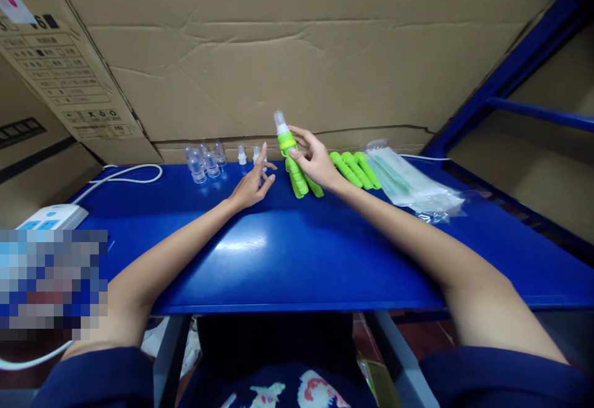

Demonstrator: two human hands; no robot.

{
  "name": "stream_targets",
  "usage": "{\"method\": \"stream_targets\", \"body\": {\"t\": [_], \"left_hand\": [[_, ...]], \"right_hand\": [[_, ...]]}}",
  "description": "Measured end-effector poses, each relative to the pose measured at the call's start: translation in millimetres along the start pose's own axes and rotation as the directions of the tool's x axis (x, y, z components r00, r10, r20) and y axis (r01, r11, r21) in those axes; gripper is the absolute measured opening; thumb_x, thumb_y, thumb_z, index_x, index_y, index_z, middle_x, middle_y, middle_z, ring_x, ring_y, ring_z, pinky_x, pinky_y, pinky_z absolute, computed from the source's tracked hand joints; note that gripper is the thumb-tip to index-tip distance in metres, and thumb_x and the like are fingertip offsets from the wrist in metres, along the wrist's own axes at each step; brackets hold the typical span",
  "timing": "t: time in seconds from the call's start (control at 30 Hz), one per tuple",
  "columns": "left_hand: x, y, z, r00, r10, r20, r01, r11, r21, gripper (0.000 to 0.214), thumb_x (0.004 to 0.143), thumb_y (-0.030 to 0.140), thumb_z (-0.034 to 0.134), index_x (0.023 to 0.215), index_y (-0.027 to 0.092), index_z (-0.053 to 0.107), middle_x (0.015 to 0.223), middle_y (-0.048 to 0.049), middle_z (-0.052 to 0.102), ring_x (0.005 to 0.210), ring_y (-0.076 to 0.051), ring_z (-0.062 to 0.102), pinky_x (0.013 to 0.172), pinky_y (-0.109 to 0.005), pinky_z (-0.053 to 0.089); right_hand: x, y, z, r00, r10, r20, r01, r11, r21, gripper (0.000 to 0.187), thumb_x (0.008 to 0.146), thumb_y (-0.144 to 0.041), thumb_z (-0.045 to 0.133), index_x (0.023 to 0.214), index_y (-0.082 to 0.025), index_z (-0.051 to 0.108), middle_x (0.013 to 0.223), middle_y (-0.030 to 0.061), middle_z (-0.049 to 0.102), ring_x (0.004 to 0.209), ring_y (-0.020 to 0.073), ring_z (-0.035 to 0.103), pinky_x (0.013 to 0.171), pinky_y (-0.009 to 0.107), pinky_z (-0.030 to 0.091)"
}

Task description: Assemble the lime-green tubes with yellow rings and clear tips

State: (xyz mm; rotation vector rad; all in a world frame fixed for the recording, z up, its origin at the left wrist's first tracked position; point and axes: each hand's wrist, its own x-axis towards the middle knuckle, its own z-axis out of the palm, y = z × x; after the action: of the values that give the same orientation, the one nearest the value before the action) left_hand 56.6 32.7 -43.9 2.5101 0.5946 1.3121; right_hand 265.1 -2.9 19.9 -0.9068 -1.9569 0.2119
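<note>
My right hand [318,159] is closed round a bright green ribbed tube [297,176], pinching it near its yellow-green collar. A white nozzle piece with a clear tip [279,120] sits on the tube's upper end, which tilts up and left. Partly hidden behind that hand, another green piece [315,189] lies on the table. To the left, my left hand [253,185] hovers with its fingers apart and nothing in them. Just beyond its fingers stand small white nozzle pieces with clear tips [242,155]; one is partly covered by the fingers.
Several clear plastic caps [198,166] stand left on the blue table [297,259]. Green tubes [355,170] and a clear plastic bag with pale contents [411,179] lie right. A white power strip [58,217] with a cable is far left. Cardboard [278,73] walls the back.
</note>
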Motion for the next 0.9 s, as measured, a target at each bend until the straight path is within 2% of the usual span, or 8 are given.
{"method": "stream_targets", "body": {"t": [0.1, 0.2, 0.27, 0.37, 0.47, 0.6, 0.7, 0.9], "left_hand": [[-0.3, 1.1, -0.9, 1.0, -0.004, 0.011, 0.004, 0.999, 0.037, 0.066, 0.101, 0.042, 0.047, 0.159, 0.023, 0.022, 0.1, -0.011, 0.072, 0.06, -0.013, 0.062, 0.057, -0.026, 0.051], [-0.5, 2.4, -2.3, 0.999, -0.016, 0.034, 0.013, 0.997, 0.073, 0.064, 0.1, 0.037, 0.049, 0.158, 0.019, 0.028, 0.073, -0.0024, 0.067, 0.055, -0.014, 0.059, 0.056, -0.026, 0.05], [-0.2, 3.6, -3.3, 0.999, -0.012, 0.037, 0.009, 0.997, 0.082, 0.063, 0.1, 0.033, 0.048, 0.158, 0.02, 0.027, 0.076, -0.0024, 0.068, 0.057, -0.013, 0.059, 0.059, -0.026, 0.051], [0.4, 5.6, -3.7, 0.999, 0.005, 0.045, -0.008, 0.997, 0.076, 0.063, 0.1, 0.031, 0.047, 0.159, 0.023, 0.025, 0.097, -0.0075, 0.071, 0.061, -0.011, 0.061, 0.062, -0.025, 0.052], [0.7, 5.4, -2.2, 0.999, 0.0, 0.047, -0.002, 0.999, 0.046, 0.064, 0.102, 0.04, 0.046, 0.159, 0.024, 0.022, 0.105, -0.0102, 0.07, 0.062, -0.011, 0.061, 0.061, -0.025, 0.053], [1.7, -0.3, -0.1, 0.988, -0.049, -0.147, 0.045, 0.999, -0.031, 0.07, 0.102, 0.057, 0.037, 0.159, 0.032, 0.006, 0.122, -0.0131, 0.061, 0.069, -0.013, 0.065, 0.066, -0.03, 0.056], [3.3, -4.6, -2.1, 0.945, -0.107, -0.308, 0.099, 0.994, -0.041, 0.069, 0.101, 0.063, 0.025, 0.158, 0.038, -0.003, 0.127, -0.014, 0.057, 0.078, -0.015, 0.067, 0.069, -0.032, 0.056], [4.9, -1.7, -6.2, 0.895, -0.128, -0.427, 0.123, 0.992, -0.041, 0.065, 0.1, 0.064, 0.01, 0.158, 0.035, 0.006, 0.115, -0.0119, 0.063, 0.076, -0.016, 0.065, 0.064, -0.031, 0.053]], "right_hand": [[-6.0, -3.8, 12.4, 0.99, 0.052, 0.134, -0.065, 0.993, 0.098, 0.062, 0.102, -0.042, 0.037, 0.158, -0.02, 0.024, 0.146, 0.0196, 0.054, 0.092, 0.0232, 0.071, 0.075, 0.04, 0.06], [-11.3, -4.0, 19.6, 0.983, 0.066, 0.172, -0.094, 0.983, 0.159, 0.063, 0.101, -0.046, 0.04, 0.156, -0.021, 0.022, 0.147, 0.0198, 0.052, 0.086, 0.0207, 0.071, 0.071, 0.037, 0.06], [-12.4, -2.4, 19.6, 0.985, 0.063, 0.158, -0.092, 0.98, 0.179, 0.064, 0.1, -0.048, 0.044, 0.154, -0.021, 0.023, 0.147, 0.0206, 0.051, 0.086, 0.0201, 0.072, 0.072, 0.035, 0.06], [-11.4, 0.2, 15.6, 0.985, 0.052, 0.163, -0.077, 0.986, 0.146, 0.063, 0.101, -0.048, 0.043, 0.153, -0.02, 0.023, 0.144, 0.0206, 0.053, 0.084, 0.0191, 0.071, 0.071, 0.034, 0.06], [-10.7, 0.0, 11.7, 0.985, 0.044, 0.17, -0.054, 0.997, 0.054, 0.061, 0.103, -0.043, 0.039, 0.156, -0.019, 0.021, 0.139, 0.0189, 0.058, 0.082, 0.0195, 0.072, 0.07, 0.034, 0.058], [-12.2, -7.7, 7.8, 0.987, -0.084, 0.137, 0.101, 0.987, -0.125, 0.058, 0.1, -0.035, 0.045, 0.154, -0.019, 0.031, 0.138, 0.0163, 0.06, 0.101, 0.0245, 0.07, 0.083, 0.037, 0.056], [-14.3, -18.0, 5.6, 0.957, -0.184, 0.226, 0.241, 0.935, -0.259, 0.054, 0.1, -0.029, 0.045, 0.152, -0.02, 0.038, 0.14, 0.0153, 0.06, 0.117, 0.0267, 0.064, 0.094, 0.04, 0.053], [-15.3, -33.0, 4.0, 0.897, -0.18, 0.403, 0.383, 0.771, -0.509, 0.049, 0.104, -0.026, 0.038, 0.152, -0.017, 0.043, 0.141, 0.0176, 0.058, 0.103, 0.026, 0.066, 0.083, 0.037, 0.051]]}}
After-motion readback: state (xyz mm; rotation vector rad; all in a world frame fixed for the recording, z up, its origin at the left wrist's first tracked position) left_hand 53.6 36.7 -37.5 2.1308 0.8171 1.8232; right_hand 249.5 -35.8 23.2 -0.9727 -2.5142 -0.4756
